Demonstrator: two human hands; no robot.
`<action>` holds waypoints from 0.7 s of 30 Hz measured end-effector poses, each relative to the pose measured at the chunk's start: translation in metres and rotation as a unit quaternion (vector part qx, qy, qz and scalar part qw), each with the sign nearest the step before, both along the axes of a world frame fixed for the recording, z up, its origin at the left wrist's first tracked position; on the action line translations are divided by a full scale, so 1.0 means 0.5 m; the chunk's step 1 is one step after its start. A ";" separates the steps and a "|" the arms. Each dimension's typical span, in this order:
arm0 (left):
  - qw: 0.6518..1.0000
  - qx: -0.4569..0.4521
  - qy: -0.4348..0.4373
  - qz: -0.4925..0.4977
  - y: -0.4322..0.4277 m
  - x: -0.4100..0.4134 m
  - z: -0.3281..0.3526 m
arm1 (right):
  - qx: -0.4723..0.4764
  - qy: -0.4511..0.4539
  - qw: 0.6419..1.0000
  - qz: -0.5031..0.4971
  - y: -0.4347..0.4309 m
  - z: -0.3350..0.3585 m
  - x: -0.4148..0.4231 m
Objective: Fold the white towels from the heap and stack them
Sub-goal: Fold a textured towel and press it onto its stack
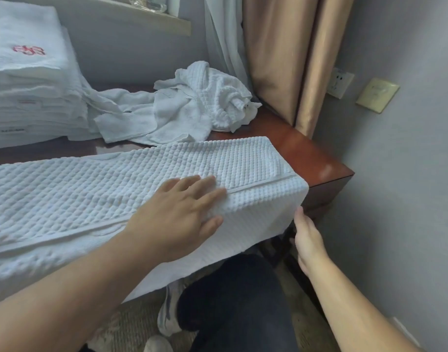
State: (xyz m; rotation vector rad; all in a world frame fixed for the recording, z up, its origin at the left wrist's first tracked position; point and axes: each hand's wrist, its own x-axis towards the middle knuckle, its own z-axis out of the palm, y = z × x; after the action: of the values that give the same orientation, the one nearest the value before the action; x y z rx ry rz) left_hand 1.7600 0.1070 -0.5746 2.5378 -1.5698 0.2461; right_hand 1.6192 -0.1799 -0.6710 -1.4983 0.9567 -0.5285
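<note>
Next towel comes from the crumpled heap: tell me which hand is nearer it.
Left. The left hand lies flat on the spread towel, in front of the heap; the right hand is lower, beside the table edge, at the towel's hanging corner.

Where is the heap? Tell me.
Head view, upper middle: the heap lies at the back of the table, between the folded stack to its left and the curtain to its right.

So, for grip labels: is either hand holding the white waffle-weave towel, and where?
The left hand lies flat on top of the white waffle-weave towel, gripping nothing. The right hand meets its hanging corner; whether it pinches cannot be told.
</note>
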 end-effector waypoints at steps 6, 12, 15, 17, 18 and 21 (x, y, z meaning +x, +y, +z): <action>1.000 -0.013 0.015 0.002 -0.002 0.002 -0.004 | 0.040 -0.059 0.997 0.025 0.032 -0.043 -0.015; 1.000 -0.009 0.012 0.005 -0.003 0.002 -0.004 | -0.005 -0.111 0.994 0.014 0.077 -0.011 -0.051; 1.000 -0.004 0.015 0.006 -0.002 0.002 -0.004 | -0.048 -0.160 0.986 -0.022 0.086 0.044 -0.065; 1.000 -0.004 0.023 0.006 -0.002 0.002 -0.002 | -0.111 -0.162 0.980 -0.030 0.094 0.087 -0.071; 0.999 -0.003 0.034 0.007 -0.002 0.001 0.001 | -0.124 -0.171 0.977 -0.024 0.098 0.106 -0.071; 0.997 -0.006 0.078 0.013 -0.001 -0.003 0.015 | -0.031 -0.250 0.968 0.012 0.110 0.148 -0.051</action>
State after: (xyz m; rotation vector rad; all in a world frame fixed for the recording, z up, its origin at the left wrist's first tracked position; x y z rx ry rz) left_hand 1.7586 0.1066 -0.5670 2.5014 -1.4733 0.0576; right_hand 1.5939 -0.1248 -0.5971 -1.3363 0.5297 -0.8748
